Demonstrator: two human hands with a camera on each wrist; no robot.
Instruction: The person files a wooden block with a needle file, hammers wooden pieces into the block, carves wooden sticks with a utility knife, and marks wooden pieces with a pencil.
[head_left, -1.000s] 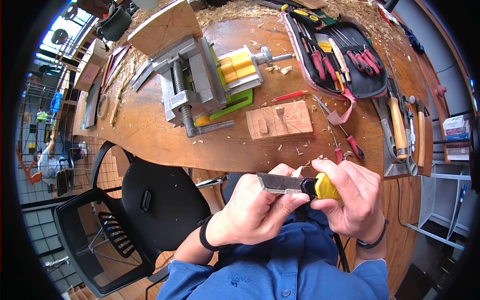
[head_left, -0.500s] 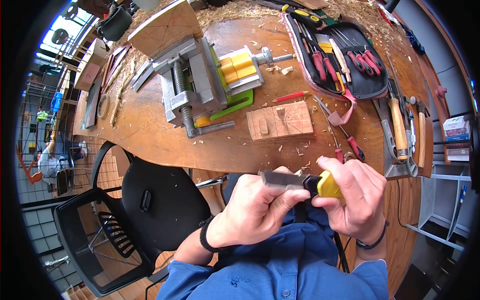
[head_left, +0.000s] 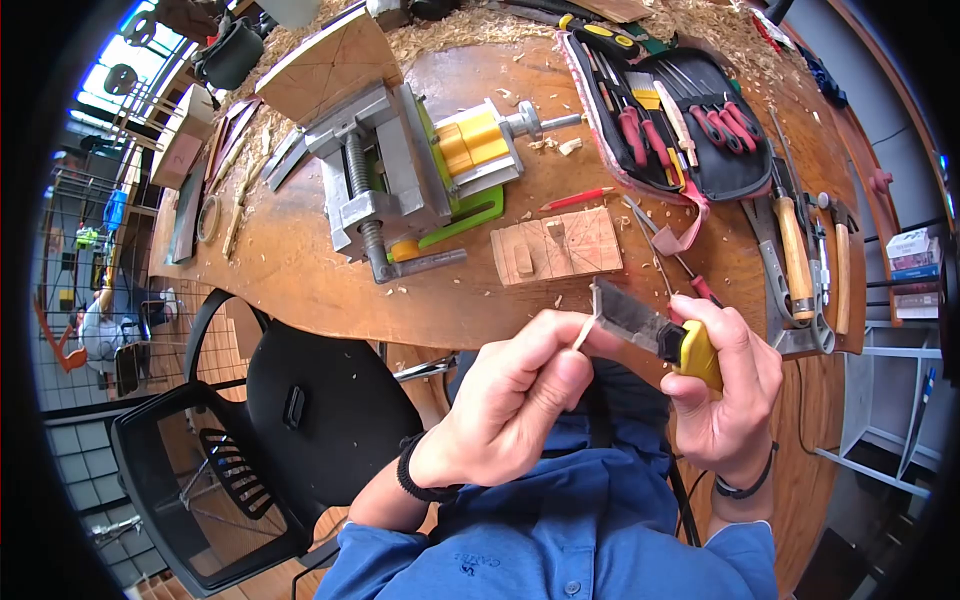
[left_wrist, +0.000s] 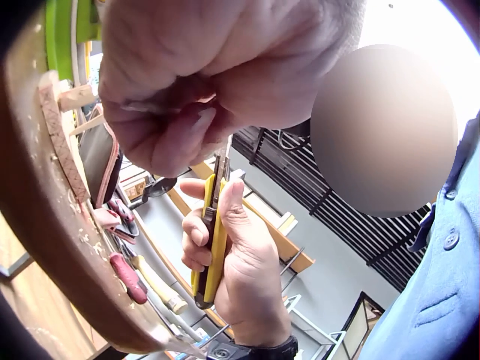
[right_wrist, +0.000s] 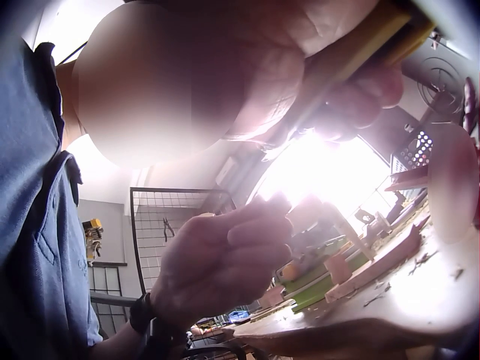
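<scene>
My right hand [head_left: 725,390] grips a yellow utility knife [head_left: 702,355], its wide blade [head_left: 632,318] extended and pointing left. In the left wrist view the yellow-and-black knife handle [left_wrist: 213,247] runs along the palm, with the thumb on its side. Across from it, my left hand [head_left: 512,400] pinches a thin, pale wood piece [head_left: 585,332] between thumb and forefinger. The blade tip overlaps the upper end of this piece in the head view. Most of the piece is hidden by the left fingers.
Beyond the hands, a marked wooden block [head_left: 590,245] with pegs lies on the wooden table [head_left: 300,285]. A vise [head_left: 385,190], a red pencil [head_left: 578,198], a tool pouch [head_left: 735,180] and a wooden-handled tool [head_left: 795,255] lie around it. A black chair [head_left: 330,400] stands at left.
The knife has moved up and right with my right hand, its blade now tilted and off the left thumb. My left fingers have turned, so the thin wood piece shows between their tips.
</scene>
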